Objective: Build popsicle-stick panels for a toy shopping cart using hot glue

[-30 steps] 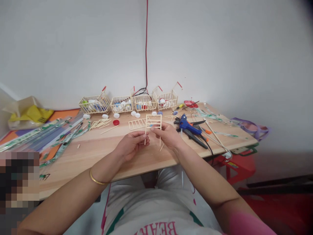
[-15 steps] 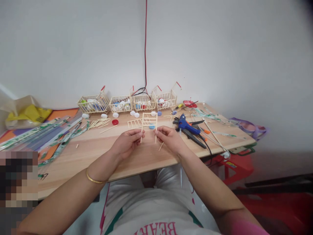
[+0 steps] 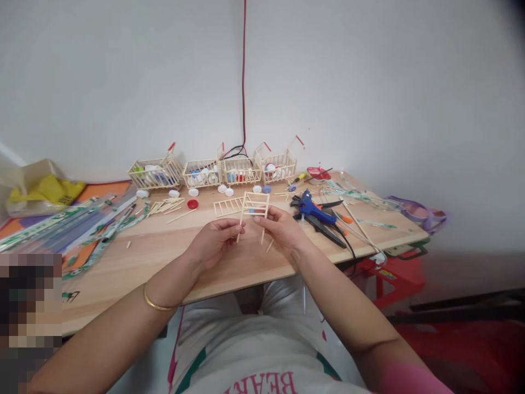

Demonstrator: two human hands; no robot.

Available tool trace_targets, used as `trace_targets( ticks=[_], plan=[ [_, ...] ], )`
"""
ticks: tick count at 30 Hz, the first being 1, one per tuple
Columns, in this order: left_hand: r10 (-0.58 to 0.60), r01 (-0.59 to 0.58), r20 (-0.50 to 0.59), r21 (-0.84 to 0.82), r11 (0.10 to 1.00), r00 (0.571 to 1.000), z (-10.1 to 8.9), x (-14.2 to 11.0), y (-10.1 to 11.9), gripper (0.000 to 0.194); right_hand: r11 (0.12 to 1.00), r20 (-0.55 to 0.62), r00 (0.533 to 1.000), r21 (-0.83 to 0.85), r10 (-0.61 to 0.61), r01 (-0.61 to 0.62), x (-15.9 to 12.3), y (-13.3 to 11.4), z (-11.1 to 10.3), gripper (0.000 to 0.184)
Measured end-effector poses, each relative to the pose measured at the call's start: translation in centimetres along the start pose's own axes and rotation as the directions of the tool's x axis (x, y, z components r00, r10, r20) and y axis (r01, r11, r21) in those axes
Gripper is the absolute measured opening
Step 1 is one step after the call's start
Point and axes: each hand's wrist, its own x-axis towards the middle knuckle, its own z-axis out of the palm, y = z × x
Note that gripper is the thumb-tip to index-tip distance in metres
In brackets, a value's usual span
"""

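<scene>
Between my two hands stands a small ladder-like wooden stick frame [image 3: 256,203], raised above the table with a few rungs near its top. My left hand [image 3: 217,236] pinches its left upright low down between thumb and fingers. On the other side, my right hand [image 3: 283,225] grips the right upright, thumb in front. Behind the held frame, a second stick frame [image 3: 229,207] with several rungs lies flat on the wood. A loose stick [image 3: 269,245] lies just under my right hand.
Several miniature stick carts [image 3: 241,174] line the wall, filled with bottle caps. A blue glue gun [image 3: 314,209] rests with black pliers [image 3: 328,232] at the right. Loose sticks [image 3: 164,207] and a red cap [image 3: 192,204] lie left. Plastic wrappers [image 3: 82,219] cover the table's left end.
The held frame has shifted slightly right and tilted, its top leaning right. My right thumb has moved inward across the right upright. My left hand stays on the left upright.
</scene>
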Motion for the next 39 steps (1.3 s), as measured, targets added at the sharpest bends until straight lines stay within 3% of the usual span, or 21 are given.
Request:
trace_targets(
  ticks=[3, 15, 27, 34, 39],
  plan=[
    [-0.015, 0.015, 0.011, 0.016, 1.000, 1.000, 0.0, -0.1, -0.1, 0.022, 0.999, -0.031, 1.000, 0.054, 0.003, -0.002, 0.2, 0.5, 0.5, 0.035],
    [-0.035, 0.035, 0.019, 0.003, 0.999, 0.999, 0.1, -0.1, -0.4, 0.021, 0.995, -0.076, 0.993, -0.038, -0.092, 0.089, 0.1, 1.0, 0.8, 0.028],
    [-0.037, 0.037, 0.044, 0.001, 0.999, 0.998, 0.0, 0.1, -0.6, 0.019, 0.991, -0.101, 0.989, -0.094, -0.108, 0.098, -0.1, 0.4, 1.3, 0.027],
    [-0.032, 0.032, 0.042, 0.008, 0.999, 0.999, 0.1, 0.0, -0.6, 0.019, 0.988, -0.095, 0.989, -0.123, -0.110, 0.098, -0.2, 0.4, 1.4, 0.026],
    [-0.025, 0.025, 0.040, 0.004, 1.000, 0.999, -0.1, 0.0, -0.4, 0.022, 0.970, -0.020, 0.993, -0.216, -0.118, 0.111, -0.1, 0.3, 0.8, 0.037]
  ],
)
